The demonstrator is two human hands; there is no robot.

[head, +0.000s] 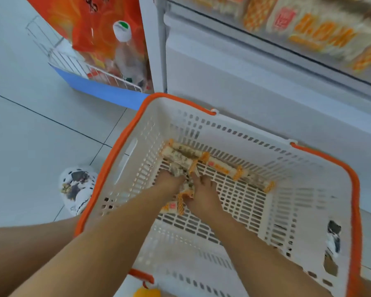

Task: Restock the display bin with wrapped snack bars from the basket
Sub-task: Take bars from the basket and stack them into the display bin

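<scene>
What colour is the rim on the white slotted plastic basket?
Orange, running along the top edge of the white slotted plastic basket; the head view shows it clearly.

Bright, even indoor light, cool bluish cast; source not visible. Shadows soft and faint. Strong motion blur on shelf packages [321, 33] top right; basket [308, 172] rim softly smeared. Wide-angle bending of floor tile lines [51, 121] at edges. No harsh glare.

basket [304, 183] white, orange rim | snack bars [220, 166] cream, orange-checked ends | bag [99, 24] at 11 o'clock orange-red | slipper [77, 187] white, dark patches
</scene>
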